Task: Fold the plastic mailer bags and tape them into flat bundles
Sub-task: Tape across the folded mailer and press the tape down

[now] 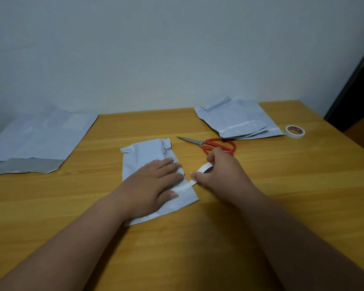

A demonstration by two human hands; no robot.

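A folded grey mailer bag [147, 153] lies in the middle of the wooden table [198, 238]. My left hand [153, 183] presses flat on it, fingers straight, thumb on the end of a white tape strip [184, 186] stuck across the bag. My right hand [221, 171] grips a roll of white tape [206, 168] just right of the bag, with the strip stretched from the roll to the bag.
Red-handled scissors [216, 144] lie just behind my right hand. A stack of flat mailer bags [235, 118] sits at the back right, with a second tape roll [295, 131] beside it. A large mailer bag [34, 141] lies at the left edge.
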